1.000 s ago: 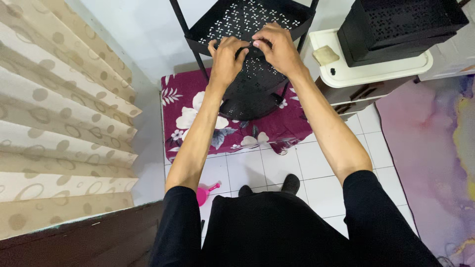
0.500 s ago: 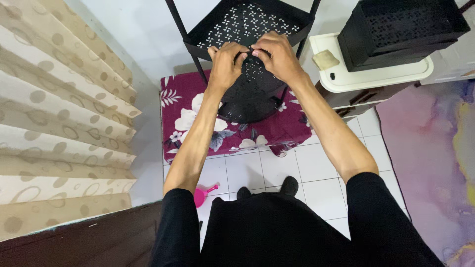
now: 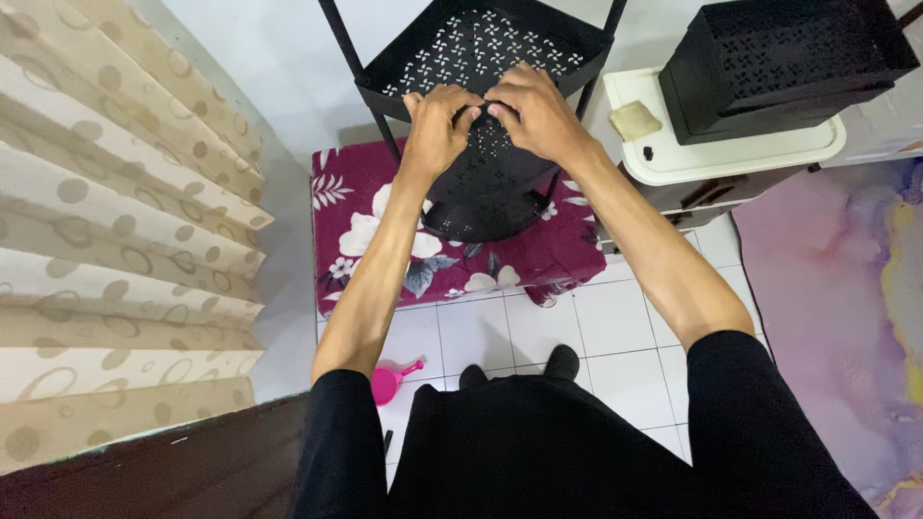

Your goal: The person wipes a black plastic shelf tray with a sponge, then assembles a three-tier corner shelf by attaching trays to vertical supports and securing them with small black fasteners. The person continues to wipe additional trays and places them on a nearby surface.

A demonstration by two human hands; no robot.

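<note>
White-tiled floor [image 3: 481, 332], floral mat [image 3: 365, 216] below — left hand [image 3: 437, 125], right hand [image 3: 538, 113] both grasping black perforated shelf rack [image 3: 481, 58] front rim.

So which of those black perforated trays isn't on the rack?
The square black tray at top right: it sits on a white lid, apart from the rack that both hands grip.

A white tiled floor [image 3: 615, 327] carries a maroon flowered mat [image 3: 370, 231], and a black corner rack [image 3: 481, 183] stands on that mat, its perforated shelves stacked one over another between thin black posts. A small pink scoop [image 3: 389, 383] lies on the tiles near the mat's front edge, and a purple rug [image 3: 836, 288] covers the floor to the right. Beside the rack a white tray [image 3: 731, 154] bears a black perforated crate [image 3: 788, 62] and a tan sponge [image 3: 635, 120].
</note>
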